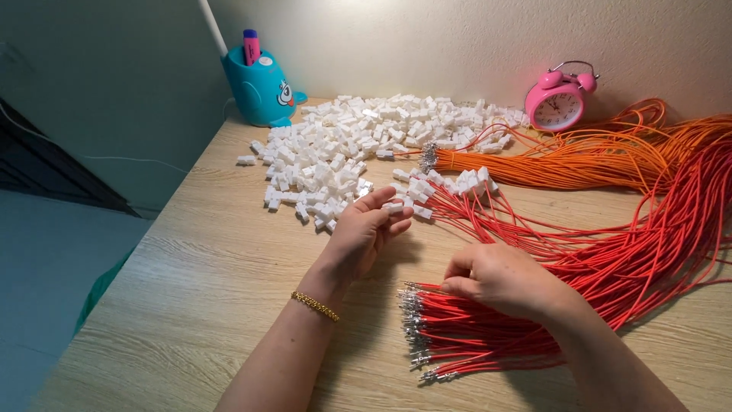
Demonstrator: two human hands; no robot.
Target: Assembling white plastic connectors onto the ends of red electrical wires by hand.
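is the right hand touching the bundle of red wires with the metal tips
Touching. The head view shows the right hand resting on the bundle of red wires, fingertips pinching at strands near the metal-tipped ends, with no gap between them.

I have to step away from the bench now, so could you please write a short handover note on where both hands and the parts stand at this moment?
Left hand: palm up at the edge of the pile of white connector housings, one housing at its fingertips.
Right hand: resting on the bundle of red wires, pinching at the ends with bare metal terminals.
Done: a batch of red wires with housings fitted lies beyond the hands.
Left: the red bundle under the right hand has no housings; the orange wire bundle also shows bare terminals.
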